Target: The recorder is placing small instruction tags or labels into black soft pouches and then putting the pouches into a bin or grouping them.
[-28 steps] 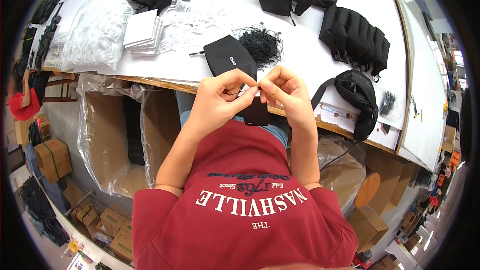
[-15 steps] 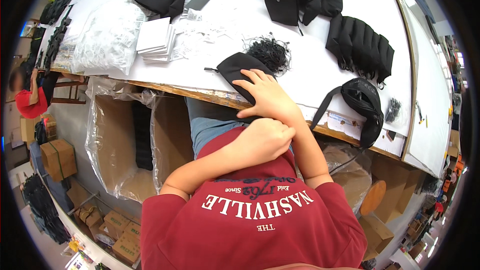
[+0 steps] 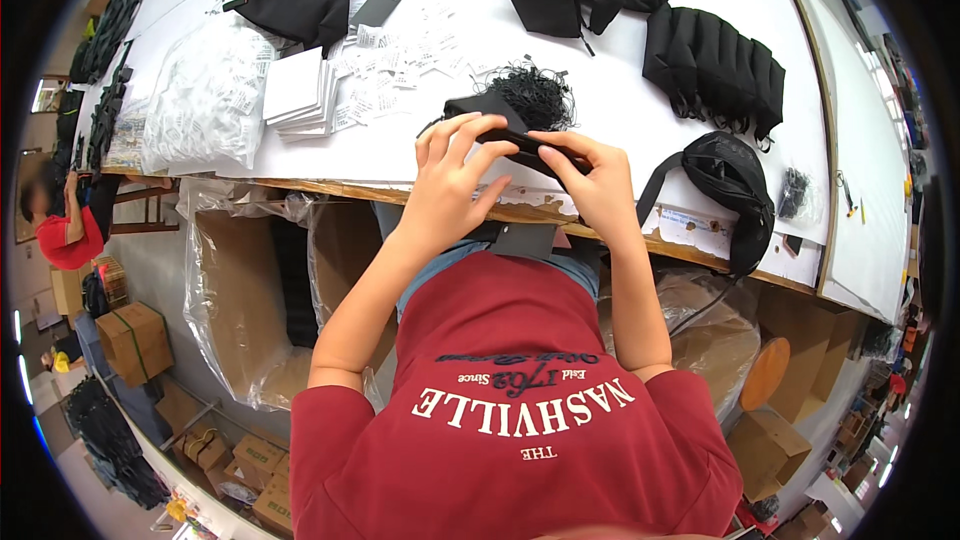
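Note:
A black fabric bag [image 3: 528, 147] stands tilted up at the table's near edge between my two hands. My left hand [image 3: 452, 172] has its fingers curled over the bag's left part, with the thumb apart below. On the right end of the bag, my right hand [image 3: 598, 183] pinches the edge between thumb and fingers. Right behind the bag lies a tangled heap of thin black cords [image 3: 530, 95]. A dark flat card [image 3: 523, 239] rests at my lap, below the table edge.
Left on the white table [image 3: 420, 145] are a stack of white cards [image 3: 297, 90], a clear bag of white labels [image 3: 208, 90] and loose labels. Several black bags lie at the back; a black waist bag [image 3: 725, 195] sits right. Plastic-lined cartons [image 3: 235, 290] stand below. A person in red is far left.
My hands were crossed, the left one closed at the right wrist. Now they are apart, both on the bag, which is lifted from lying flat to a tilt. The dark card now shows at my lap.

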A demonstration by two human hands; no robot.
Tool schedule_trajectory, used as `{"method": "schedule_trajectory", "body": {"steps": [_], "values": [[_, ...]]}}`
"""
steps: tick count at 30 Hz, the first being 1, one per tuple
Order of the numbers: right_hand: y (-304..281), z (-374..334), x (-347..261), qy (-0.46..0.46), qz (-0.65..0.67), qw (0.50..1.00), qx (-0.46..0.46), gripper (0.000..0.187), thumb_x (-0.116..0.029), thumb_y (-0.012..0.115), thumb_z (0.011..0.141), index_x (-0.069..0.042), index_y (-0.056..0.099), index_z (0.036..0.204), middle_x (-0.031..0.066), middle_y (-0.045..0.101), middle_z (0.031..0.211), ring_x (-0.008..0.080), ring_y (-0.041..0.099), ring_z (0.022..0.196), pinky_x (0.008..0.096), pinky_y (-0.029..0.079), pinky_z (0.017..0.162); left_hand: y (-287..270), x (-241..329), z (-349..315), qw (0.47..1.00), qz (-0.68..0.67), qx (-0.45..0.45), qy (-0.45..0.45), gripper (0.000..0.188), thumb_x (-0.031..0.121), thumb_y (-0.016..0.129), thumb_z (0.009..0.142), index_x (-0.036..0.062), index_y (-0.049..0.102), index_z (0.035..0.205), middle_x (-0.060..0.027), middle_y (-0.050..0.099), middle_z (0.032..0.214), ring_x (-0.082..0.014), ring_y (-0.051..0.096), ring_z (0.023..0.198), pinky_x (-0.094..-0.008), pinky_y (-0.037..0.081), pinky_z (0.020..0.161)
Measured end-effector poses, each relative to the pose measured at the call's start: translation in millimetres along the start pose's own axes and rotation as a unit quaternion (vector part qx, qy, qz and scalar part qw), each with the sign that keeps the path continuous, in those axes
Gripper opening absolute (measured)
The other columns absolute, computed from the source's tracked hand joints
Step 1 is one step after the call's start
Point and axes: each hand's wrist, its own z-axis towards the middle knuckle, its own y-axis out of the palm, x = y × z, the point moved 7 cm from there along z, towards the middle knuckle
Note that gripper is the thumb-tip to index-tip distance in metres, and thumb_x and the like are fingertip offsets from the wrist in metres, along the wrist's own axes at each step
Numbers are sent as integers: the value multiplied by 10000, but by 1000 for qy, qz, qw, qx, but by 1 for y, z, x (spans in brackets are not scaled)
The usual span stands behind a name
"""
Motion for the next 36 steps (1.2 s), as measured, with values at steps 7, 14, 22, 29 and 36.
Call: {"method": "schedule_trajectory", "body": {"steps": [7, 14, 22, 29, 36], "values": [[-12, -14, -28, -60, 20, 996, 68, 171, -73, 610, 841, -33, 681, 991, 78, 660, 742, 77, 577, 651, 219, 450, 605, 2, 8, -14, 996, 24, 57, 65, 273, 42, 669, 618, 128, 594, 867, -16, 563, 1080, -203, 494, 1048, -374, 332, 933], [-11, -24, -45, -80, -18, 995, 53, 162, -62, 610, 834, -26, 675, 978, 126, 679, 825, 153, 653, 720, 246, 483, 655, -2, 8, -11, 994, 19, 69, 79, 314, 46, 667, 597, 116, 641, 902, 18, 596, 876, -169, 544, 859, -339, 364, 863], [6, -25, -51, -105, -46, 993, 26, 171, -49, 607, 827, -20, 666, 985, 136, 679, 875, 213, 670, 792, 277, 498, 709, -11, 3, -16, 994, 4, 73, 84, 249, 24, 644, 588, 96, 650, 825, 15, 600, 843, -167, 556, 818, -321, 381, 786], [6, -25, -54, -122, -54, 989, 65, 172, -8, 595, 839, -3, 660, 998, 78, 665, 824, 88, 559, 713, 222, 444, 669, -12, 10, -24, 990, 1, 76, 121, 163, 86, 600, 647, 75, 632, 807, -1, 586, 856, -175, 558, 846, -324, 422, 810], [14, -16, -47, -102, 145, 972, -156, 545, -251, 548, 909, 21, 361, 1342, 142, 509, 1234, 209, 506, 1127, 320, 359, 993, -41, -3, -22, 991, 1, 125, 48, 165, 84, 648, 685, 59, 593, 839, -60, 609, 960, -229, 576, 888, -342, 438, 787]]}}
